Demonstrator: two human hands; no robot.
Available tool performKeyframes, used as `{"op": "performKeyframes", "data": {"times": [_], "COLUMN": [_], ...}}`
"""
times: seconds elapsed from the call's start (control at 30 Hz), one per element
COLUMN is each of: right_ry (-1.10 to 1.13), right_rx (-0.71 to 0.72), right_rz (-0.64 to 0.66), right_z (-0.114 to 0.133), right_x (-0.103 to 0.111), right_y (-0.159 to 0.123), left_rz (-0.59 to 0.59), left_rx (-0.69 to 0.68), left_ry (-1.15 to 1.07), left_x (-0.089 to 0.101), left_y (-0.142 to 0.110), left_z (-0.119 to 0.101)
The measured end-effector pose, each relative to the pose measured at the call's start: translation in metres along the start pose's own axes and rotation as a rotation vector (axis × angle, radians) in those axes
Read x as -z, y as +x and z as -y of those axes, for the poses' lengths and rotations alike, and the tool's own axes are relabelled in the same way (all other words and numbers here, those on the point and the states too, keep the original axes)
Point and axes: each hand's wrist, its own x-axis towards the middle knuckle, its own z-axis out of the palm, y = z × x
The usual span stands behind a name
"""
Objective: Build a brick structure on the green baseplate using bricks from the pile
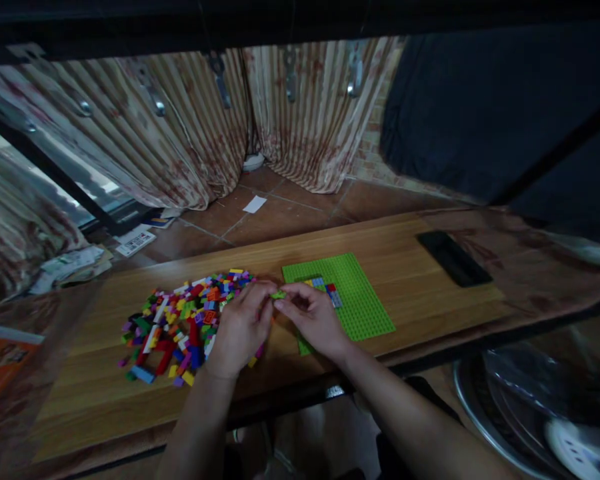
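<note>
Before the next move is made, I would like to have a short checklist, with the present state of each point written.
1. Green piece held by both left hand and right hand: ok, at the fingertips.
2. Exact shape of the green piece visible: cannot tell; fingers cover part of it.
3. Plate lying flat on the table: ok, as far as it shows.
4. Built bricks on the plate fully in sight: not ok, the right hand hides some.
5. Bare studs on the plate: ok, many on its right side.
6. Black object apart from the plate: ok.
</note>
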Motion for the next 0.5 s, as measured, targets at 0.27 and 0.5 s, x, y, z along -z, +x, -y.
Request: {"op": "performKeyframes", "data": {"times": [0.27, 0.5], "right_ry": [-0.123, -0.236], "right_rx": [0.112, 0.141], "right_rz": [-0.056, -0.023], "right_z": [0.001, 0.009], "right_x": [0.021, 0.039], "right_y": [0.002, -0.002], "left_rz": [-0.036, -0.006], "left_rx": [0.267, 0.482], "left_ry": [-0.348, -0.629], "left_x": [-0.013, -0.035], "left_y": [0.003, 0.010], "left_z": [-0.005, -0.015]}}
